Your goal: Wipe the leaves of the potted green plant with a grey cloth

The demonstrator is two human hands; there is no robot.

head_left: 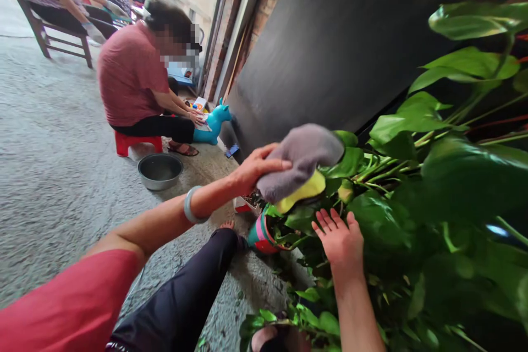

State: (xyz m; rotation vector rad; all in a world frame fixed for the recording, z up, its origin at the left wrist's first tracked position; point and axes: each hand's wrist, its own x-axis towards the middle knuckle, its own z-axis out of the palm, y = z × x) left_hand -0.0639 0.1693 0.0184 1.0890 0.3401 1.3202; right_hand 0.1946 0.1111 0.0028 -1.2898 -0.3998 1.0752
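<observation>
A: Head view. What has the left hand (253, 168) got?

B: A grey cloth (301, 159) with a yellow underside, pinched at its near edge between thumb and fingers. The cloth lies on a leaf at the left side of the plant (416, 198). A pale bangle (190, 206) sits on that wrist.

A: And the right hand (340, 239)?

B: Flat and spread, palm up, fingers pointing away, holding nothing. It is pushed in among the plant's leaves, just below the cloth and right of the pot (260, 235).

A: Where is the pot?

B: At the plant's lower left, on the concrete floor (61, 176), tilted, with pink, green and red bands. Leaves hide most of its rim.

A: What else is around the plant?

B: Behind it a black board (330, 49) leans on the brick wall. To the plant's left a metal bowl (160, 170) stands on the floor. Beyond the bowl, a person in a red shirt (130, 74) sits on a red stool (136, 143), bent over a blue toy (214, 121). Farthest from the plant, top left, another person sits on a wooden chair (45, 33).

A: And nearest the camera?

B: The wearer's red sleeve and dark trouser leg, left of the plant.
</observation>
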